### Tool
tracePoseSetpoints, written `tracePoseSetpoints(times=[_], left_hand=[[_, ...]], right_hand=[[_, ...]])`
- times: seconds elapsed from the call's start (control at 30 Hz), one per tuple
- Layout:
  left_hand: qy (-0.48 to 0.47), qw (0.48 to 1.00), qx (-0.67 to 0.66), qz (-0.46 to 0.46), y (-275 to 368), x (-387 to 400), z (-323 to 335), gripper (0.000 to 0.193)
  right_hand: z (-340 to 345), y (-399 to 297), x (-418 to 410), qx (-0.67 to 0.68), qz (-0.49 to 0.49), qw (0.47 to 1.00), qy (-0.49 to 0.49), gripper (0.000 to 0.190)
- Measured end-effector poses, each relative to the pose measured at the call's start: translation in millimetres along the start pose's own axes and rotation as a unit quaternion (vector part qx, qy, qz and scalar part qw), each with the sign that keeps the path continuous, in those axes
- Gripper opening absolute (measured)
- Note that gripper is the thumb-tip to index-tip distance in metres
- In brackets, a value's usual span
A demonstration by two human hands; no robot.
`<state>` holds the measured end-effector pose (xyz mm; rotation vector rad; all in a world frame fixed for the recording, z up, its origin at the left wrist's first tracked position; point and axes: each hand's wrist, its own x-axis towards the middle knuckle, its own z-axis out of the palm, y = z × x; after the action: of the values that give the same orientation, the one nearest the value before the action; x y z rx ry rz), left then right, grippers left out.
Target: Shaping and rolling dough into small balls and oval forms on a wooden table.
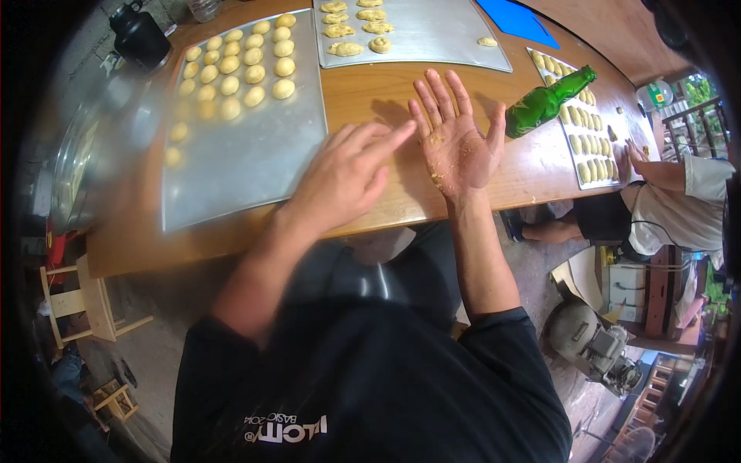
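My left hand (pixel 347 173), back up and index finger extended, holds nothing beside my right palm. My right hand (pixel 460 139) is palm up with fingers spread, and yellowish crumbs cling to its skin. To the left, a metal tray (pixel 249 168) carries rows of round dough balls (pixel 230 85). Beyond my hands, a second metal tray (pixel 440 35) bears flattened, folded dough pieces (pixel 345 49), a coiled round one (pixel 380 45) and a small oval piece (pixel 487 41) near its right edge. A green glass bottle (pixel 535 110) is just right of my right thumb.
At the right, a tray (pixel 580 156) holds rows of oblong dough pieces; a co-worker's hand (pixel 635 155) is beside it. A blue sheet (pixel 521 22) lies at the far edge. A black jug (pixel 139 37) stands far left, near a clear bowl (pixel 75 168).
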<state>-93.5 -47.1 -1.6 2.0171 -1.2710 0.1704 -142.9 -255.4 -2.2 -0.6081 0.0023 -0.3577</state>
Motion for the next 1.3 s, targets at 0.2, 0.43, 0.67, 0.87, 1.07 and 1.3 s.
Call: tracePoseSetpoints(times=[0.2, 0.43, 0.67, 0.87, 1.07, 1.3], left_hand=[[-0.04, 0.998, 0.056, 0.011, 0, 11, -1, 0.094], [-0.042, 0.999, 0.005, 0.0, -2, 10, 3, 0.099], [-0.062, 0.992, -0.103, -0.039, 9, 8, 0, 0.101], [-0.092, 0.983, -0.151, -0.052, 22, 5, 1, 0.1], [-0.1, 0.966, -0.224, -0.078, 31, -2, 9, 0.101], [-0.168, 0.875, -0.412, -0.188, 26, -11, 13, 0.1]], right_hand=[[20, 7, -4, 0.018, 0.019, 0.997, -0.077, 0.104], [31, 2, -4, 0.072, 0.017, 0.993, -0.093, 0.107], [34, 1, -1, 0.064, 0.0, 0.995, -0.079, 0.107], [35, 2, 2, 0.059, -0.024, 0.996, -0.061, 0.105], [31, 6, 8, 0.038, -0.061, 0.997, -0.016, 0.106], [23, 9, 19, 0.031, -0.058, 0.997, 0.047, 0.112]])
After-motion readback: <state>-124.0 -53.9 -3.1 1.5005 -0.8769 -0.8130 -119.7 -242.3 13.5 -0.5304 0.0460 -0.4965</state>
